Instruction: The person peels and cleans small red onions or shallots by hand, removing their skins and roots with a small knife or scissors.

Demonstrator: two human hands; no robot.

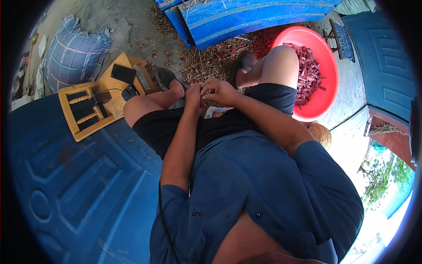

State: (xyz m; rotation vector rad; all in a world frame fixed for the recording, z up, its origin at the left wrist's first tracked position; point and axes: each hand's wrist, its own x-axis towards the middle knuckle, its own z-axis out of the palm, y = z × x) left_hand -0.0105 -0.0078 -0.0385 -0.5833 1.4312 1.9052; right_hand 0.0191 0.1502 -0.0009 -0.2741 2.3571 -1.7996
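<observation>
My left hand [193, 97] and my right hand [218, 92] meet above my lap. The fingers of both are closed, with the right thumb and forefinger bent into a pinch. Whatever is between them is too small or hidden to name. Just below the hands, a crumpled white piece [214, 111], cloth or paper, lies on my dark shorts [171, 127]. Beside my right knee stands a red plastic basin [330, 83] holding many dark red dried pieces [307, 72] that look like dried chilies.
Dry stalks [206, 61] litter the floor around my feet. A blue panelled metal body [255, 20] stands ahead. To the left are a wooden chair [79, 132] lying on its side, a dark phone [123, 73] on it, and a plaid sack [74, 55]. Blue doors [382, 61] stand at right.
</observation>
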